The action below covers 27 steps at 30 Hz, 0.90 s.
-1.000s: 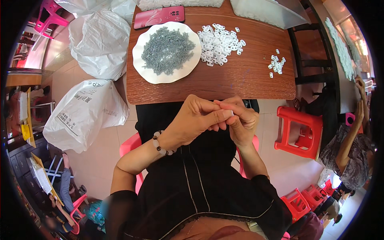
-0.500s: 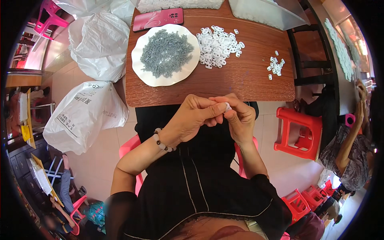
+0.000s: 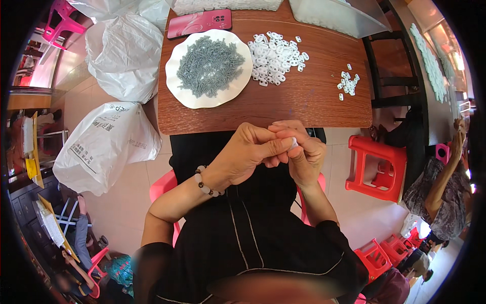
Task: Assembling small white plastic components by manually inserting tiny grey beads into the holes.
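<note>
Just off the near edge of the brown table, my two hands meet in front of my body. A small white plastic piece (image 3: 293, 144) shows between the fingertips. My right hand (image 3: 308, 157) pinches it between thumb and fingers. My left hand (image 3: 249, 154), with a bead bracelet at the wrist, presses thumb and index finger against the same piece; whether it holds anything else is hidden. Beyond them lies a heap of white oval plastic pieces with holes (image 3: 276, 58). To its left, a scalloped white plate (image 3: 177, 83) bears a mound of small grey pins (image 3: 210, 66).
A smaller group of white pieces (image 3: 348, 83) lies at the table's right. A pink phone (image 3: 200, 24) rests behind the plate, and a clear bin (image 3: 339, 20) stands at the back right. White sacks (image 3: 109, 147) fill the left side; a red stool (image 3: 377, 169) stands right.
Both hands have shifted slightly right and down, still together. The white piece between the fingertips has turned a little. The heaps and plate look the same.
</note>
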### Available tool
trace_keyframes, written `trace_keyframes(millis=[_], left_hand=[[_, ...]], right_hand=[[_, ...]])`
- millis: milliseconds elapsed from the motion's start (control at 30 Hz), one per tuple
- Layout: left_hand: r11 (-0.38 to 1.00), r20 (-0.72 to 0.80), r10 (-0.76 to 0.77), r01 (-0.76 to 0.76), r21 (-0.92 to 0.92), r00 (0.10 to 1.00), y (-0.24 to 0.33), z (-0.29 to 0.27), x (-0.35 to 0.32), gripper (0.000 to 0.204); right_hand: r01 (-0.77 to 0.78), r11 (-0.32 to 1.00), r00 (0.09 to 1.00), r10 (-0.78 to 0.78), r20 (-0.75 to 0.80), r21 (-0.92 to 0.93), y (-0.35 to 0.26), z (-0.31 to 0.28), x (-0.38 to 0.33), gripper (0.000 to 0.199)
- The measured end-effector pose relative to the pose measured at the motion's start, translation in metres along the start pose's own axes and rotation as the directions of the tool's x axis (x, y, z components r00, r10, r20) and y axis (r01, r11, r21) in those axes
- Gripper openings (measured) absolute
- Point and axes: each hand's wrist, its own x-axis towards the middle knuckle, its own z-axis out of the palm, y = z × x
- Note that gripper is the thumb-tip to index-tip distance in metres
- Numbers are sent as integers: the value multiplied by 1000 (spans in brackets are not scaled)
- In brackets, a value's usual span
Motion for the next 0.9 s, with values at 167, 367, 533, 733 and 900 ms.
trace_keyframes(millis=[167,367,533,733,900], left_hand=[[1000,-9,-2,2,0,1000,-3,0,-4,19],[1000,-18,20,-19,17,1000,-6,1,-4,20],[996,-34,66,-64,61,997,-2,1,5,24],[980,-12,163,-160,120,987,-5,-9,22,27],[951,-28,215,-203,233,976,-8,-6,23,26]], right_hand=[[14,999,998,-17,-63,-49,-2,6,-4,43],[44,998,993,-49,-109,-49,-1,10,-6,41],[-28,996,994,37,-101,85,8,8,1,46],[-194,931,980,198,20,310,20,-8,10,58],[-192,947,981,176,80,259,21,-12,13,58]])
